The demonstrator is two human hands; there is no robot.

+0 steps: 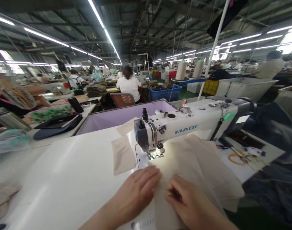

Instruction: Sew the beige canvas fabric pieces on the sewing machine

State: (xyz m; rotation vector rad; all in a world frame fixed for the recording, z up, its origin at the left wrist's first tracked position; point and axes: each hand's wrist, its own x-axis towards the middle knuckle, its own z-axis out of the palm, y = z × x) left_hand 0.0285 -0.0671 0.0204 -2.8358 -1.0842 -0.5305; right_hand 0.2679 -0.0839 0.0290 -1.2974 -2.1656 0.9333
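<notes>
Evidently the beige cloth (184,156) lies beneath the right hand (191,199) and along the right side of the left hand (138,188), whose fingertips rest at its left edge. Its long axis runs forward from between the hands, then spreads beyond and to the right of the right hand, under the arm of the sewing machine (191,123). The presser foot (155,155) sits just ahead of the left fingertips, making the left hand the nearer one. That hand is flat, palm down, its fingers together and gripping nothing; the right is curled, and whether its fingertips pinch cloth or something small, I cannot tell. Smaller beige pieces (123,155) lie ahead and left of the left hand.
</notes>
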